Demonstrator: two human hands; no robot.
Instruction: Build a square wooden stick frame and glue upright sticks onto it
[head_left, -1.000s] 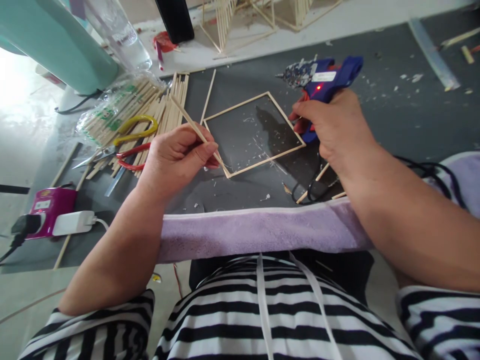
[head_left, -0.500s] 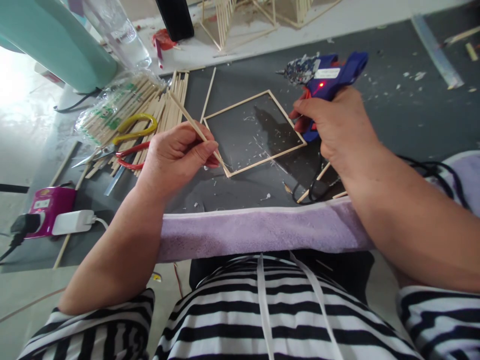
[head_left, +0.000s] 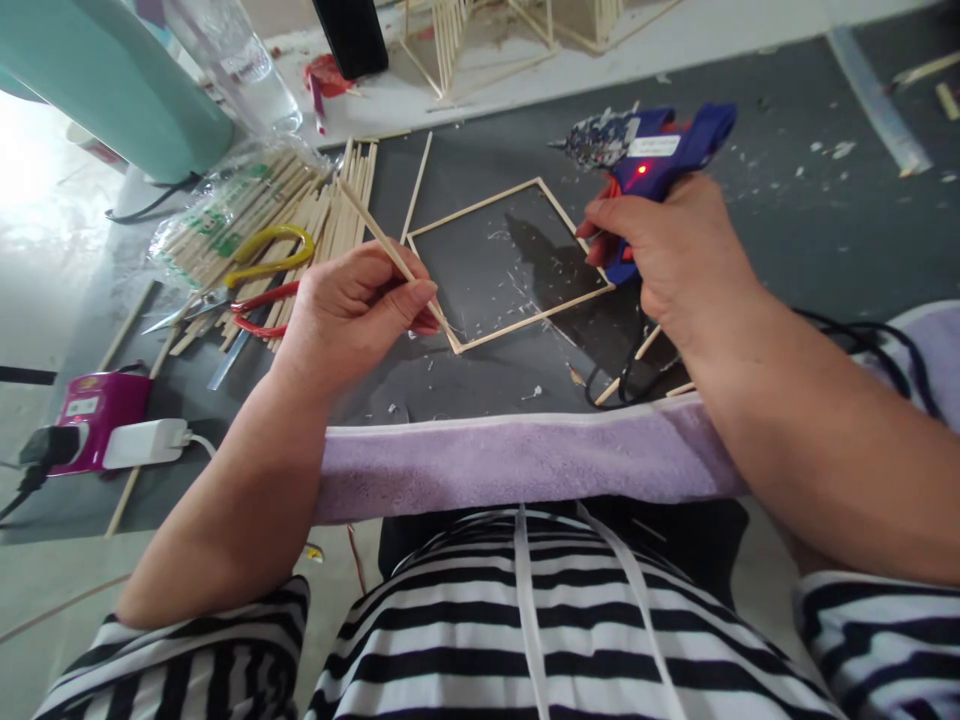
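Between the thumb and fingers of my left hand [head_left: 367,300] is a thin wooden stick [head_left: 375,230], held at a slant. Its lower end comes down by the near left corner of a square frame of wooden sticks [head_left: 536,322]; I cannot tell whether they touch. The frame lies flat on the dark grey table [head_left: 480,385]. My right hand [head_left: 667,230] grips a blue glue gun [head_left: 656,160] above the frame's right side, its nozzle pointing left and its red light on. Another loose stick [head_left: 418,185] lies by the frame's far left corner.
Left of the frame lie scissors [head_left: 266,285] with yellow and red handles, over a heap of sticks [head_left: 322,225] and a plastic bag [head_left: 217,215]. A purple power adapter [head_left: 112,400] sits at the left. Stick structures [head_left: 450,50], a black phone [head_left: 351,40] and bottles stand behind.
Almost nothing differs. My left hand still holds the stick at the frame's corner, and the glue gun stays in nearly the same place.
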